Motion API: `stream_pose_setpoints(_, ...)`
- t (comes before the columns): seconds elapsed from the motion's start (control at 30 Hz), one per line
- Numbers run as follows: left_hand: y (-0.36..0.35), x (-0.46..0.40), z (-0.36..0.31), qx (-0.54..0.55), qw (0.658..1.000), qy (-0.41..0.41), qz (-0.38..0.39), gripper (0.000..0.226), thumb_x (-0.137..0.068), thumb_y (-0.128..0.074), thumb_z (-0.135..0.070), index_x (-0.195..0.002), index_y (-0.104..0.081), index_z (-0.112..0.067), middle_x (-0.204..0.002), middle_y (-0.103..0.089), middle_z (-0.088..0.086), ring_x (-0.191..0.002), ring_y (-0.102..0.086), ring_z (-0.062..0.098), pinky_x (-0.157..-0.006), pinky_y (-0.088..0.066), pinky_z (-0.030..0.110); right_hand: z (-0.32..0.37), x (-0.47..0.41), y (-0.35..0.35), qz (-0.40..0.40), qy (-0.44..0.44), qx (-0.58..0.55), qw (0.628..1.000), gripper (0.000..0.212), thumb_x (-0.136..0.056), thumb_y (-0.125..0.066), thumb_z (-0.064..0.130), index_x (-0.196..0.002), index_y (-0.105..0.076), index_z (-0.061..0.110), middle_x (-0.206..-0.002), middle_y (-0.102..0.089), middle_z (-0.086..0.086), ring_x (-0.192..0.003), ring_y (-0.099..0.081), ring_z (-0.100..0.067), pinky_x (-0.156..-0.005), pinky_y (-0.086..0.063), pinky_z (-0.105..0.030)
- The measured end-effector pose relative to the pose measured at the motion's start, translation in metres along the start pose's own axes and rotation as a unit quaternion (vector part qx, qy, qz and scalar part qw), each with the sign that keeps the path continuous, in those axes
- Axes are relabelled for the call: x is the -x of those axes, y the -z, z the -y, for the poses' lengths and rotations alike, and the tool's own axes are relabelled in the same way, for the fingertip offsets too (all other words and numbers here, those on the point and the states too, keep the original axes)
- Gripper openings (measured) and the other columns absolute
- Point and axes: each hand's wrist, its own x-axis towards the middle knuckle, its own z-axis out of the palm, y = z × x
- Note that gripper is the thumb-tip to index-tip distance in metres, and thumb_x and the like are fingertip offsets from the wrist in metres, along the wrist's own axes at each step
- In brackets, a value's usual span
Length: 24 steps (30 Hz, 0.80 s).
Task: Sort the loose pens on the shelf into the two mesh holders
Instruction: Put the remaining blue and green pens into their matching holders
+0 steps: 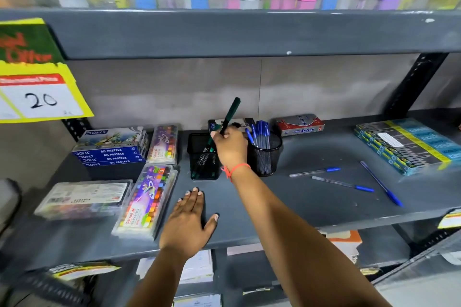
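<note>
Three blue pens lie loose on the shelf, right of the round mesh holder with blue pens. The right hand grips a dark green pen, tip lowered into the square mesh holder (apparently sorting by colour). The left hand rests flat, open, steadying. Nearby boxes read "DOMS OIL PASTELS".

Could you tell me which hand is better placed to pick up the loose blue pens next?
The right hand, I'd judge: the three loose blue pens lie on its side. It first has to drop its green pen. The left hand rests flat farther away.
</note>
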Motion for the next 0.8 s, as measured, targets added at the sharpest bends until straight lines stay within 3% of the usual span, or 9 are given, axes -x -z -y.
stream_pose_setpoints(0.2, -0.001, 0.0, 0.002, 0.009, 1.0, -0.002, -0.006, 0.097, -0.064, 0.002, -0.066, -0.144, -0.014, -0.012, -0.154, -0.012, 0.005, -0.141, -0.007, 0.016, -0.108, 0.005, 0.024, -0.003, -0.006, -0.005, 0.031, 0.009, 0.084, 0.996, 0.024, -0.089, -0.059, 0.02, -0.102, -0.064, 0.001, -0.107, -0.068, -0.02, -0.1, -0.062, -0.037, -0.086, -0.051, -0.037)
stream_pose_setpoints(0.33, -0.001, 0.0, 0.002, 0.012, 1.0, -0.002, -0.01, 0.097, -0.064, 0.001, -0.066, -0.143, -0.016, -0.012, -0.154, -0.014, 0.005, -0.141, -0.008, 0.016, -0.108, 0.004, 0.024, -0.002, -0.009, -0.002, 0.037, 0.014, 0.11, 0.993, 0.023, -0.088, -0.061, 0.02, -0.099, -0.064, 0.0, -0.103, -0.069, -0.019, -0.095, -0.064, -0.035, -0.077, -0.049, -0.031)
stream_pose_setpoints(0.47, -0.002, 0.0, 0.003, 0.005, 1.0, -0.003, -0.011, 0.097, -0.064, 0.002, -0.067, -0.143, -0.016, -0.012, -0.154, -0.014, 0.005, -0.141, -0.008, 0.016, -0.108, 0.004, 0.023, -0.002, -0.012, 0.005, 0.016, 0.016, 0.055, 0.998, 0.013, -0.086, -0.063, 0.019, -0.08, -0.063, 0.008, -0.076, -0.063, -0.012, -0.066, -0.056, -0.026, -0.069, -0.043, -0.029)
stream_pose_setpoints(0.6, -0.002, 0.0, 0.003, 0.006, 1.0, 0.0, -0.011, 0.097, -0.064, 0.001, -0.067, -0.143, -0.017, -0.013, -0.154, -0.015, 0.004, -0.141, -0.009, 0.016, -0.108, 0.003, 0.023, -0.02, -0.016, 0.031, -0.14, 0.01, 0.017, 0.99, 0.018, -0.089, -0.051, 0.014, -0.093, -0.065, 0.005, -0.1, -0.067, -0.021, -0.089, -0.064, -0.035, -0.077, -0.05, -0.036)
stream_pose_setpoints(0.7, -0.001, 0.0, 0.003, 0.012, 1.0, 0.0, -0.003, 0.098, -0.064, 0.001, -0.068, -0.144, -0.015, -0.014, -0.154, -0.012, 0.004, -0.141, -0.007, 0.016, -0.109, 0.002, 0.025, -0.049, -0.015, 0.071, -0.305, -0.03, 0.042, 0.951, 0.017, -0.091, -0.049, 0.015, -0.098, -0.057, 0.003, -0.105, -0.063, -0.024, -0.096, -0.06, -0.039, -0.078, -0.048, -0.042)
stream_pose_setpoints(0.77, 0.0, 0.001, 0.003, 0.011, 1.0, 0.003, 0.0, 0.098, -0.064, 0.001, -0.069, -0.144, -0.014, -0.014, -0.154, -0.012, 0.003, -0.141, -0.007, 0.016, -0.11, 0.001, 0.025, -0.074, -0.016, 0.099, -0.324, -0.084, 0.149, 0.931, 0.024, -0.089, -0.047, 0.012, -0.111, -0.054, 0.004, -0.118, -0.056, -0.024, -0.111, -0.051, -0.041, -0.087, -0.044, -0.047)
stream_pose_setpoints(0.8, 0.0, 0.0, 0.002, 0.01, 1.0, 0.004, 0.001, 0.098, -0.064, 0.001, -0.069, -0.144, -0.015, -0.014, -0.154, -0.013, 0.003, -0.141, -0.007, 0.016, -0.11, 0.001, 0.025, -0.088, -0.017, 0.109, -0.286, -0.111, 0.223, 0.925, 0.03, -0.09, -0.045, 0.011, -0.119, -0.051, 0.008, -0.127, -0.05, -0.023, -0.12, -0.044, -0.039, -0.094, -0.04, -0.048)
